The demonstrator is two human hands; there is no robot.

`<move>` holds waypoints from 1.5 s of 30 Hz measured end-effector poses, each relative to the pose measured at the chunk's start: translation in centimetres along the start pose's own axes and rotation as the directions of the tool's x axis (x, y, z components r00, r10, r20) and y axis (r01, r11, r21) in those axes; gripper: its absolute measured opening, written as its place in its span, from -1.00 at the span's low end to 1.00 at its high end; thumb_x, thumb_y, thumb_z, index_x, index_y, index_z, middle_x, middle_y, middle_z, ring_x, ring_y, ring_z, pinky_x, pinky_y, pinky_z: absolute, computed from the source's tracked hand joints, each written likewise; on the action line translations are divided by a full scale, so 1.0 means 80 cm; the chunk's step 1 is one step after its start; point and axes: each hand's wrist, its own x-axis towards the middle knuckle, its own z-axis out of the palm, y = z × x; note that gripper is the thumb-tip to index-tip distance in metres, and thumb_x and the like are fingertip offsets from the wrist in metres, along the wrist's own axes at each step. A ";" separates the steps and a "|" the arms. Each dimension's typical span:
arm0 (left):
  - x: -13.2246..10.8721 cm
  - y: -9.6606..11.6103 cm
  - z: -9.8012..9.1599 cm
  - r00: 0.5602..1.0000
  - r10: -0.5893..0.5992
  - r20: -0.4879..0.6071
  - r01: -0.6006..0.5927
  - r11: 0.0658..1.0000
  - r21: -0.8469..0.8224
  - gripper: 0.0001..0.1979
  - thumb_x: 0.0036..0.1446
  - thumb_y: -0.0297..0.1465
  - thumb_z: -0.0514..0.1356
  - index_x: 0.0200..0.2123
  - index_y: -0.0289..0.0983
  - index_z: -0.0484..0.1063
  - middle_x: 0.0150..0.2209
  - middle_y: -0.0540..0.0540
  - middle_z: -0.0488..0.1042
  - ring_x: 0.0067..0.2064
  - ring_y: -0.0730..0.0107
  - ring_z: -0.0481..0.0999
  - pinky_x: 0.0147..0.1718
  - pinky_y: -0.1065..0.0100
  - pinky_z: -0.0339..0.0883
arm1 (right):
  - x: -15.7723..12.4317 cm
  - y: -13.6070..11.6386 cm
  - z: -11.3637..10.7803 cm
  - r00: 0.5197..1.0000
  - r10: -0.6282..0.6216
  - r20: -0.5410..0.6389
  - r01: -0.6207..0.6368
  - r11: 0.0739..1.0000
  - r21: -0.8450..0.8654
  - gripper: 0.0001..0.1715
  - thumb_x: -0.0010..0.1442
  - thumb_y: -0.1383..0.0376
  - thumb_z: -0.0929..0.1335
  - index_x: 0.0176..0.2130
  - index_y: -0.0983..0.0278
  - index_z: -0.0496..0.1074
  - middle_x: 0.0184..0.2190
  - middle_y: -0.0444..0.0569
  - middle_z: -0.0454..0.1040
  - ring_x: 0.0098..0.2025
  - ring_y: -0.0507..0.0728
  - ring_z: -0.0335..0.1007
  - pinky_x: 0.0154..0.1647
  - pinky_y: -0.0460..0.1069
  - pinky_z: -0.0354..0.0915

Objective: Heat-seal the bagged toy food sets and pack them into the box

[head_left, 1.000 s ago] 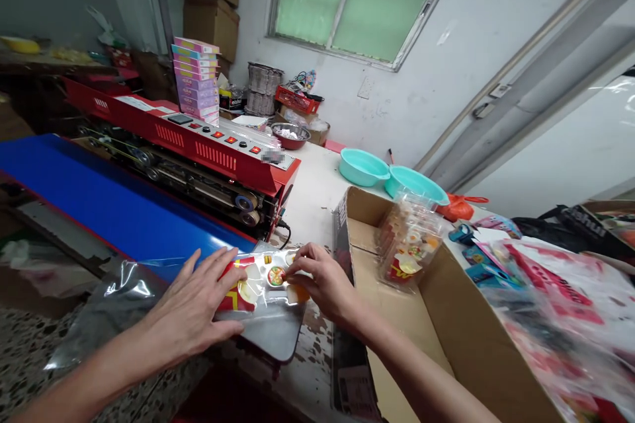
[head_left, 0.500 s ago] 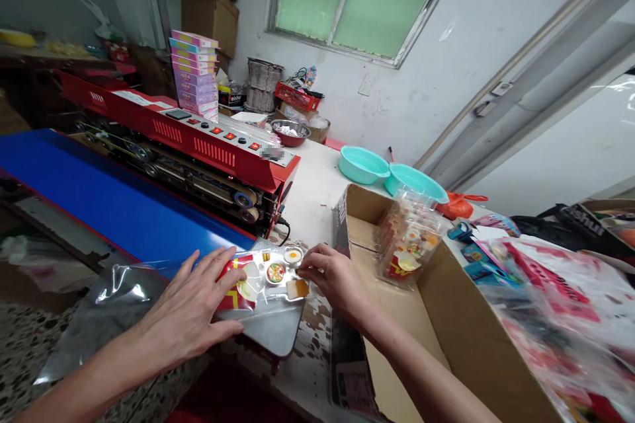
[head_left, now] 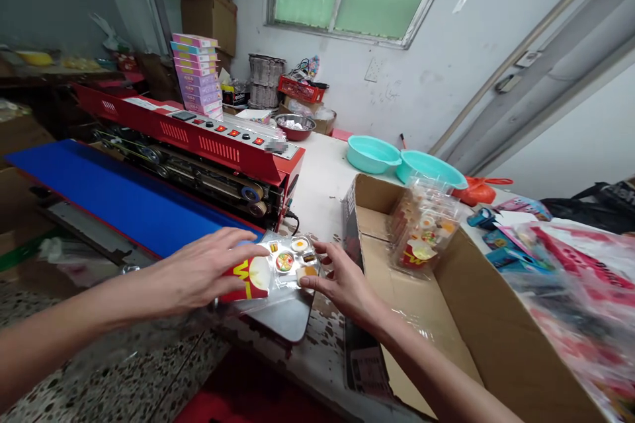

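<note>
A clear plastic packet (head_left: pixel 280 284) lies over the rounded corner of a grey metal plate (head_left: pixel 290 325). Through the film show a red fries carton (head_left: pixel 243 277) with a yellow mark and small toy foods, among them a fried egg (head_left: pixel 299 245), a pizza (head_left: pixel 284 262) and a toast slice (head_left: pixel 306 273). My left hand (head_left: pixel 213 271) grips the packet's left end, fingers stretched across the top and thumb nearer me. My right hand (head_left: pixel 342 277) holds its right end, thumb on the toast slice and fingers at the far corner. Loose clear film (head_left: pixel 143 337) hangs blurred beneath my left forearm.
A red machine (head_left: pixel 223 152) with a blue belt (head_left: pixel 114 192) stands left. On the right, an open cardboard box (head_left: pixel 476 317) holds several similar packets (head_left: pixel 424 231). Behind it are turquoise basins (head_left: pixel 372 155); printed plastic bags (head_left: pixel 570 271) lie far right.
My left hand has shifted its hold, its fingers now reaching over the carton's far edge. The right hand has gone from a fingertip pinch to a wider hold with the thumb on the toast.
</note>
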 end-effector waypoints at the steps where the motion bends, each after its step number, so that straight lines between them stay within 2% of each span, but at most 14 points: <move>1: 0.013 0.003 -0.003 0.999 0.026 0.046 -0.026 1.000 -0.013 -0.54 0.20 -0.27 0.05 0.17 0.10 0.11 0.17 -0.02 0.14 0.16 0.21 0.19 0.09 0.21 0.16 | 0.001 0.000 0.001 1.000 0.001 0.005 -0.002 1.000 0.015 -0.23 -0.08 0.02 0.47 0.07 0.19 0.27 -0.01 0.03 0.32 -0.02 0.21 0.27 -0.01 0.11 0.24; 4: 0.049 0.007 -0.004 0.982 0.110 0.156 -0.101 0.993 -0.065 -0.56 0.05 -0.36 0.17 0.04 -0.02 0.27 0.04 -0.05 0.21 -0.02 0.25 0.31 -0.10 0.32 0.25 | 0.004 0.000 0.002 1.000 0.004 0.008 -0.004 0.999 0.039 -0.28 -0.08 0.09 0.49 0.05 0.20 0.31 -0.04 0.01 0.34 -0.05 0.19 0.28 -0.03 0.08 0.25; 6: 0.065 0.006 -0.002 0.977 0.140 0.163 -0.129 0.989 -0.075 -0.63 -0.03 -0.40 0.20 -0.08 -0.11 0.33 -0.02 -0.05 0.22 -0.09 0.29 0.31 -0.17 0.37 0.23 | 0.006 0.000 0.001 1.000 0.008 0.005 -0.008 0.999 0.053 -0.31 -0.09 0.13 0.49 0.03 0.18 0.34 -0.07 0.00 0.34 -0.11 0.16 0.30 -0.08 0.05 0.26; 8: 0.073 0.004 -0.001 0.977 0.159 0.145 -0.151 0.987 -0.062 -0.64 -0.04 -0.40 0.20 -0.11 -0.14 0.34 -0.04 -0.05 0.21 -0.09 0.29 0.29 -0.16 0.38 0.21 | 0.008 0.000 -0.001 1.000 0.018 -0.001 -0.017 0.997 0.082 -0.32 -0.10 0.16 0.50 0.02 0.19 0.35 -0.08 -0.02 0.34 -0.16 0.12 0.31 -0.12 0.03 0.27; 13: 0.077 -0.001 0.000 0.965 0.207 0.160 -0.206 0.978 -0.027 -0.70 0.05 -0.26 0.18 -0.09 -0.08 0.37 0.01 -0.06 0.18 -0.02 0.22 0.25 -0.09 0.32 0.18 | 0.012 0.001 -0.002 0.998 0.054 -0.013 -0.051 0.986 0.161 -0.30 -0.14 0.23 0.52 0.01 0.23 0.36 -0.07 0.00 0.35 -0.21 0.09 0.30 -0.15 0.01 0.27; 16: 0.076 -0.001 0.005 0.963 0.227 0.148 -0.228 0.974 -0.006 -0.74 0.18 -0.20 0.06 -0.09 -0.06 0.39 0.05 -0.06 0.17 0.03 0.23 0.24 -0.02 0.29 0.15 | 0.015 0.004 -0.003 0.998 0.058 -0.018 -0.054 0.984 0.169 -0.31 -0.16 0.24 0.53 -0.01 0.25 0.36 -0.08 0.00 0.36 -0.22 0.09 0.30 -0.18 0.00 0.27; 19: 0.075 0.001 0.014 0.976 0.182 0.119 -0.188 0.981 0.041 -0.68 0.25 -0.18 -0.07 -0.14 -0.10 0.42 0.07 -0.06 0.18 -0.03 0.28 0.29 -0.04 0.30 0.18 | 0.017 0.008 -0.005 0.999 0.039 -0.022 -0.034 0.985 0.171 -0.31 -0.17 0.23 0.53 -0.02 0.24 0.37 -0.09 -0.02 0.39 -0.22 0.08 0.30 -0.20 -0.01 0.27; 22: 0.076 0.003 0.020 0.986 0.141 0.086 -0.149 0.984 0.098 -0.68 0.25 -0.20 -0.08 -0.16 -0.17 0.41 0.07 -0.09 0.18 -0.05 0.26 0.31 -0.08 0.28 0.22 | 0.019 0.012 -0.005 0.999 0.038 -0.023 -0.033 0.981 0.189 -0.32 -0.18 0.23 0.53 -0.03 0.24 0.38 -0.10 -0.03 0.41 -0.21 0.09 0.30 -0.19 0.00 0.27; 27: 0.089 0.002 0.018 0.966 0.240 0.099 -0.245 0.969 0.044 -0.80 0.18 -0.32 0.04 -0.17 -0.14 0.40 0.12 -0.08 0.13 0.08 0.18 0.20 0.04 0.18 0.16 | 0.018 0.012 -0.004 0.997 0.078 -0.028 -0.068 0.965 0.253 -0.27 -0.19 0.21 0.54 -0.01 0.26 0.36 -0.09 -0.02 0.43 -0.18 0.13 0.32 -0.15 0.03 0.28; 31: 0.096 0.004 0.015 0.969 0.225 0.098 -0.231 0.971 0.055 -0.80 0.22 -0.33 -0.01 -0.24 -0.16 0.40 0.12 -0.06 0.16 0.06 0.17 0.20 0.03 0.16 0.15 | 0.017 0.013 -0.001 0.995 0.089 -0.036 -0.075 0.955 0.288 -0.21 -0.21 0.20 0.54 0.01 0.29 0.35 -0.07 0.01 0.43 -0.14 0.16 0.34 -0.10 0.04 0.28; 34: 0.098 0.006 0.015 0.966 0.248 0.071 -0.250 0.968 0.020 -0.83 0.22 -0.36 0.00 -0.23 -0.17 0.37 0.11 -0.05 0.17 0.09 0.21 0.17 0.05 0.18 0.13 | 0.016 0.018 0.001 0.994 0.102 -0.046 -0.085 0.957 0.277 -0.17 -0.19 0.10 0.53 0.04 0.31 0.33 -0.05 0.04 0.41 -0.11 0.18 0.34 -0.07 0.06 0.27; 39: 0.104 0.015 0.020 0.969 0.244 -0.028 -0.245 0.966 -0.080 -0.86 0.23 -0.39 -0.02 -0.28 -0.23 0.32 0.03 -0.09 0.21 0.04 0.26 0.19 0.04 0.22 0.14 | 0.012 0.016 0.003 0.999 0.022 -0.024 -0.017 0.980 0.196 -0.02 -0.26 -0.08 0.51 0.07 0.29 0.32 -0.04 0.06 0.39 -0.08 0.23 0.33 -0.07 0.07 0.27; 42: 0.113 0.023 0.024 0.966 0.241 -0.098 -0.251 0.962 -0.109 -0.86 0.22 -0.40 -0.02 -0.32 -0.25 0.31 0.00 -0.11 0.21 0.02 0.27 0.20 0.05 0.21 0.12 | 0.010 0.004 0.003 0.997 -0.082 0.008 0.080 0.986 0.144 -0.07 -0.27 -0.09 0.51 0.05 0.22 0.36 -0.08 0.03 0.38 -0.07 0.23 0.30 -0.05 0.07 0.25; 45: 0.124 0.025 0.028 0.966 0.220 -0.136 -0.241 0.956 -0.168 -0.83 0.23 -0.36 -0.01 -0.35 -0.27 0.31 -0.06 -0.12 0.24 -0.01 0.28 0.21 0.03 0.23 0.13 | 0.010 -0.009 0.002 0.983 -0.171 0.069 0.159 0.976 0.151 -0.20 -0.26 -0.07 0.51 -0.04 0.18 0.45 -0.09 0.00 0.37 -0.02 0.23 0.25 0.00 0.07 0.20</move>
